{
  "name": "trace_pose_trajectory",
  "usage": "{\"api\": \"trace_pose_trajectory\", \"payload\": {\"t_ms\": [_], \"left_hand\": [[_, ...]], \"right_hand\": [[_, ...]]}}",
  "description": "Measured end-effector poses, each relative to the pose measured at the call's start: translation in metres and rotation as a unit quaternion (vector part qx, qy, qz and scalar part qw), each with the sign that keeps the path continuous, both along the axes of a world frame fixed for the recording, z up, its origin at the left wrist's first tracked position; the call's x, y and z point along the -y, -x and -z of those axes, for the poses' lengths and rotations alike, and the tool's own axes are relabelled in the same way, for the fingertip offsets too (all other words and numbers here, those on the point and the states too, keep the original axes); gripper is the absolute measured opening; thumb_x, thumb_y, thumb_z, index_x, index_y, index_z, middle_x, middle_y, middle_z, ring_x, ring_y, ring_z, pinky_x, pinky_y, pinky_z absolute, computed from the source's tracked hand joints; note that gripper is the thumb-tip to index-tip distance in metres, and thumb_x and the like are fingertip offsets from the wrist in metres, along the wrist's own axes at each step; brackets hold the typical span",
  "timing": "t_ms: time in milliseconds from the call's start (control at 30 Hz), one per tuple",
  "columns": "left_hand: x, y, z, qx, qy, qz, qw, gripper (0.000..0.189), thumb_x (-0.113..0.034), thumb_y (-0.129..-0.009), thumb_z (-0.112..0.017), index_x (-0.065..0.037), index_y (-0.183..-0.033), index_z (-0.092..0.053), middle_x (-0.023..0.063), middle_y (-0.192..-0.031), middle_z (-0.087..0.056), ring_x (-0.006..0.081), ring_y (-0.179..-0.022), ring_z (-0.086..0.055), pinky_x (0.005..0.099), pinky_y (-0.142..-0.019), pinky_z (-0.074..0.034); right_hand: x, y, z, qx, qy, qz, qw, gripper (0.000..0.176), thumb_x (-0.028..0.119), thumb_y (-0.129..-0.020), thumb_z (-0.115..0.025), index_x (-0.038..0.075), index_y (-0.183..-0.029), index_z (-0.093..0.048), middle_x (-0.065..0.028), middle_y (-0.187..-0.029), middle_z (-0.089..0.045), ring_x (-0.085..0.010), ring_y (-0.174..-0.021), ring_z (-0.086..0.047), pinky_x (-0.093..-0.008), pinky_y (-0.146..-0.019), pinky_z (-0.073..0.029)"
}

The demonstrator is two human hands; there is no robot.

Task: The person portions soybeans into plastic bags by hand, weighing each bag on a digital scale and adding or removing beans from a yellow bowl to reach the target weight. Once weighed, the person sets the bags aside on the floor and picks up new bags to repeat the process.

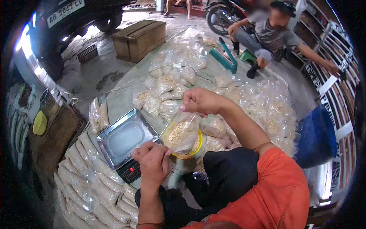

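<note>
My right hand [198,101] pinches the top of a clear plastic bag [183,133] part-filled with pale beans. The bag hangs over a yellow-rimmed bowl [200,142] that also holds beans. My left hand [152,162] is closed beside the bag's lower left, in front of a scale; what its fingers hold, if anything, is too small to make out. The scale's steel tray [127,137] has nothing on it, and its red display [132,169] reads 0.
Filled bags [270,110] spread ahead and right; long packed bags [95,187] lie lower left. A wooden box [139,40], a teal sealer [225,57] and a blue barrel [316,137] stand around. Another person [267,34] squats at upper right, one arm stretched toward a rack.
</note>
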State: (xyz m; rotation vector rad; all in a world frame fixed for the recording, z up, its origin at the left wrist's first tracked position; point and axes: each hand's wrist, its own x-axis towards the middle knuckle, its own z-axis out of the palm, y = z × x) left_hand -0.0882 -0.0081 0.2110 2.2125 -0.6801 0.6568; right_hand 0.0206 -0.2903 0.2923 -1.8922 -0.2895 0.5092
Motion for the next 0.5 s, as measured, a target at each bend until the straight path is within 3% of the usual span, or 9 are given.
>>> {"api": "trace_pose_trajectory", "payload": {"t_ms": [133, 200, 233, 267, 333, 400, 467, 500], "left_hand": [[-0.025, -0.009, 0.006, 0.005, -0.033, -0.072, 0.997, 0.012, -0.022, -0.087, -0.078, -0.012, -0.093, -0.073, 0.0069, -0.088, -0.072, 0.0307, -0.098, -0.062, 0.0498, -0.089, -0.035], [-0.046, -0.019, 0.014, -0.043, -0.029, -0.096, 0.994, 0.010, -0.016, -0.089, -0.074, -0.011, -0.096, -0.070, 0.0094, -0.093, -0.069, 0.0341, -0.095, -0.061, 0.0504, -0.085, -0.040], [-0.057, -0.027, 0.013, -0.055, -0.029, -0.114, 0.991, 0.010, -0.013, -0.093, -0.071, -0.005, -0.098, -0.071, 0.0171, -0.097, -0.071, 0.0397, -0.095, -0.063, 0.0487, -0.084, -0.046], [-0.067, -0.041, 0.015, -0.049, 0.005, -0.119, 0.992, 0.009, -0.011, -0.095, -0.068, -0.003, -0.099, -0.069, 0.0180, -0.100, -0.071, 0.0391, -0.096, -0.064, 0.0475, -0.087, -0.048], [-0.083, -0.048, 0.013, -0.074, -0.013, -0.162, 0.984, 0.008, -0.011, -0.097, -0.067, -0.003, -0.100, -0.069, 0.0171, -0.106, -0.072, 0.0386, -0.097, -0.065, 0.0465, -0.089, -0.049], [-0.097, -0.056, 0.010, 0.004, 0.011, -0.189, 0.982, 0.009, -0.011, -0.097, -0.067, -0.003, -0.103, -0.068, 0.0152, -0.110, -0.074, 0.0376, -0.098, -0.065, 0.0466, -0.090, -0.049], [-0.102, -0.059, 0.022, 0.014, -0.009, -0.204, 0.979, 0.012, -0.015, -0.094, -0.069, -0.005, -0.101, -0.068, 0.0117, -0.116, -0.073, 0.0359, -0.096, -0.062, 0.0473, -0.087, -0.047], [-0.098, -0.055, 0.027, -0.013, -0.071, -0.234, 0.970, 0.013, -0.014, -0.093, -0.069, -0.006, -0.102, -0.069, 0.0108, -0.121, -0.072, 0.0346, -0.101, -0.061, 0.0482, -0.089, -0.046]], "right_hand": [[-0.024, -0.014, -0.011, 0.126, 0.099, 0.005, 0.987, 0.030, 0.026, -0.101, -0.074, 0.011, -0.082, -0.056, 0.0055, -0.058, -0.050, -0.0059, -0.043, -0.048, -0.0252, -0.038, -0.035], [-0.056, -0.035, -0.003, 0.115, 0.104, 0.012, 0.988, 0.029, 0.025, -0.101, -0.073, 0.012, -0.082, -0.056, 0.0053, -0.058, -0.050, -0.0059, -0.042, -0.047, -0.0260, -0.037, -0.034], [-0.076, -0.052, 0.008, 0.136, 0.111, 0.015, 0.984, 0.033, 0.029, -0.100, -0.075, 0.009, -0.080, -0.057, 0.0022, -0.059, -0.053, -0.0074, -0.043, -0.049, -0.0273, -0.038, -0.038], [-0.091, -0.068, 0.018, 0.165, 0.120, 0.031, 0.978, 0.038, 0.033, -0.098, -0.076, 0.007, -0.078, -0.059, -0.0008, -0.060, -0.055, -0.0090, -0.044, -0.050, -0.0286, -0.040, -0.041], [-0.122, -0.087, 0.031, 0.157, 0.100, 0.017, 0.982, 0.038, 0.035, -0.098, -0.077, 0.006, -0.080, -0.060, -0.0021, -0.062, -0.057, -0.0106, -0.048, -0.053, -0.0298, -0.044, -0.044], [-0.144, -0.104, 0.043, 0.171, 0.087, 0.018, 0.981, 0.039, 0.037, -0.098, -0.077, 0.005, -0.082, -0.062, -0.0035, -0.064, -0.059, -0.0123, -0.051, -0.056, -0.0311, -0.048, -0.047], [-0.157, -0.117, 0.082, 0.311, 0.073, 0.020, 0.947, 0.039, 0.041, -0.097, -0.077, 0.005, -0.090, -0.065, -0.0057, -0.070, -0.063, -0.0159, -0.063, -0.062, -0.0350, -0.058, -0.051], [-0.160, -0.122, 0.106, 0.321, 0.095, 0.012, 0.942, 0.036, 0.041, -0.096, -0.076, 0.006, -0.098, -0.067, -0.0088, -0.076, -0.066, -0.0218, -0.073, -0.067, -0.0393, -0.067, -0.052]]}}
